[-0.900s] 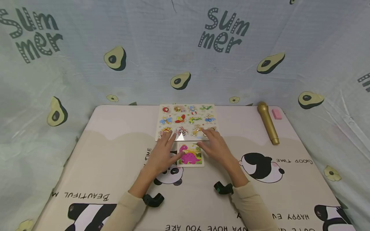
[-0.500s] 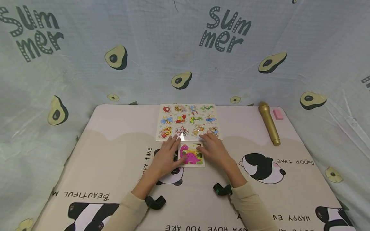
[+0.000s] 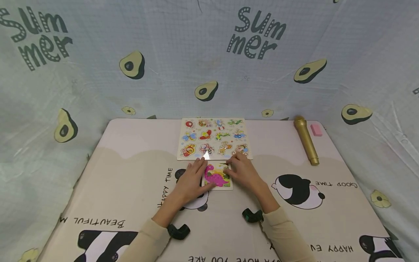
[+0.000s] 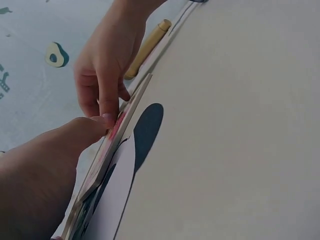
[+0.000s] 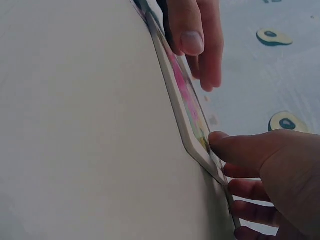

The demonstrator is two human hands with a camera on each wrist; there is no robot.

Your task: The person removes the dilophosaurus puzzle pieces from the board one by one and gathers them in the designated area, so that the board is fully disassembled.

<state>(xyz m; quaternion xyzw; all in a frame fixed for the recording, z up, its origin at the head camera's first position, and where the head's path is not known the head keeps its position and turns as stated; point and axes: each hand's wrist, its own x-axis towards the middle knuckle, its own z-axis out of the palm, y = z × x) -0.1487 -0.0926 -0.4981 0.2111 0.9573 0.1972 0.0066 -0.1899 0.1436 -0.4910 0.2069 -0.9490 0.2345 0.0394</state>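
A small square jigsaw puzzle (image 3: pixel 217 179) with a pink dinosaur picture and a pale rim lies flat on the table, just in front of a larger insect picture board (image 3: pixel 212 140). My left hand (image 3: pixel 191 183) rests over the puzzle's left side, fingers extended forward and thumb across its lower part. At the upper right corner is my right hand (image 3: pixel 243 171), its fingers bent near the larger board's front edge. In the right wrist view, the right thumb (image 5: pixel 225 145) touches the puzzle's corner. Parts of the puzzle's left and right edges are hidden by the hands.
A gold microphone-shaped object (image 3: pixel 306 141) and a pink eraser-like block (image 3: pixel 316 130) lie at the back right. The table cover (image 3: pixel 131 182) carries printed pandas and lettering. Behind the table hangs a sheet (image 3: pixel 170 54) with avocado prints.
My left hand has slid right along the puzzle, its fingers leaving the larger board's lower left. My right hand's fingers have drawn back slightly and bent more. The puzzle stays nearly in place.
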